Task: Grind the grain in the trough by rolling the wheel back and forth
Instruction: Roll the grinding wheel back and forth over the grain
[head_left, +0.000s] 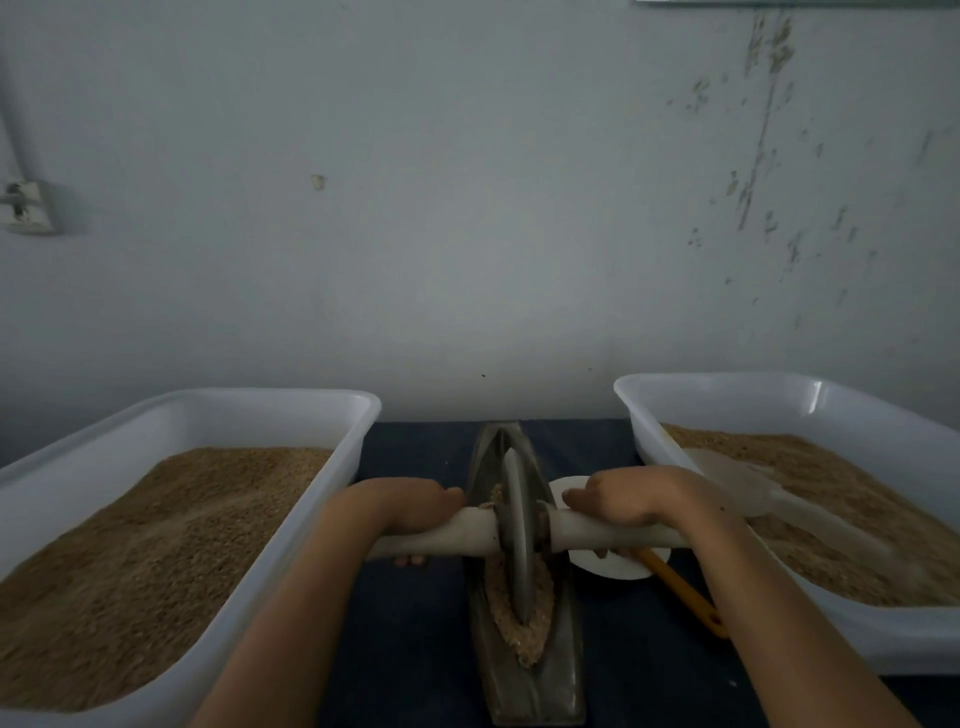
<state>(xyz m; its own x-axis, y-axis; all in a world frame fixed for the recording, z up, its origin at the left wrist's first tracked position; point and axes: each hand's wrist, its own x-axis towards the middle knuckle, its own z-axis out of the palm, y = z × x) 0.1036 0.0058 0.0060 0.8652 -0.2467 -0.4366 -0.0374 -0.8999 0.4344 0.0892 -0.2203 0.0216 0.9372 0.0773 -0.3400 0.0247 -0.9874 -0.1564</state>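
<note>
Left hand: the left hand (415, 506) curls over the pale axle handle (457, 535) left of the wheel, knuckles up, fingertips showing beneath; forearm runs in from the near edge of the table.
Right hand: the right hand (628, 496) is wrapped round the same handle right of the wheel, wrist slightly raised, fingertips peeking below.
Wheel: the wheel (517, 535) is a thin grey metal disc standing upright on edge in the trough, about midway along it.
Trough: the trough (558, 670) is a long, narrow, boat-shaped vessel of dull grey metal, lying from the near edge toward the far edge at the table's middle.
Grain: the grain (524, 639) is coarse, tan and crumbly, heaped along the groove around and nearer than the wheel.
Table: the table (415, 649) has a dark blue cover.
Left tub: a white plastic tub (208, 410) at the left edge holds fine tan grain.
Right tub: a white plastic tub (810, 389) at the right edge holds similar grain, with a translucent scoop (737, 483) lying in it.
Other: a white round dish (613, 566) and an orange handle (685, 592) lie just right of the trough.
</note>
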